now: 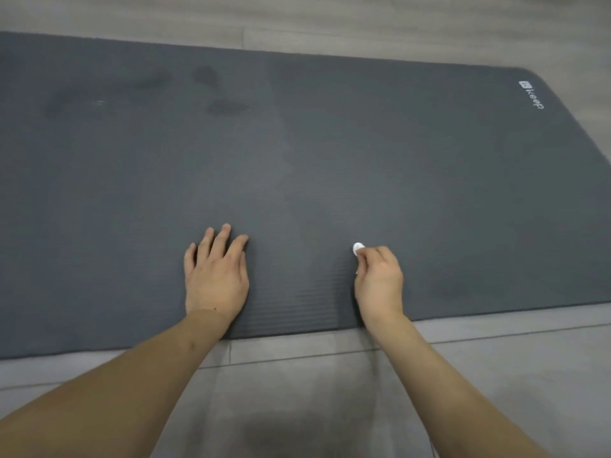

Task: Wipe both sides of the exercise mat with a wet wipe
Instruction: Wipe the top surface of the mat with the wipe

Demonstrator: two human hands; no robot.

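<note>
Mat: the exercise mat [330, 153] is a dark grey foam sheet with fine ribbing, lying flat on the floor and running off the left edge of the view; its far right corner is rounded.
Mat marks: darker smudged patches [211, 90] sit on the far left part; a white logo [531, 94] is printed near the rounded corner.
Left hand: the left hand [216, 276] rests palm down on the mat near its near edge, fingers straight and slightly apart.
Right hand: the right hand [380, 282] is on the mat near the same edge, fingers curled and clamped on the wet wipe.
Wipe: the wet wipe [357, 248] is a small white wad, mostly hidden, showing at the fingertips.
Floor: grey floor [297, 375] with thin seam lines lies along the mat's near and far edges.
Open room: bare mat surface stretches beyond and to both sides of the hands.
</note>
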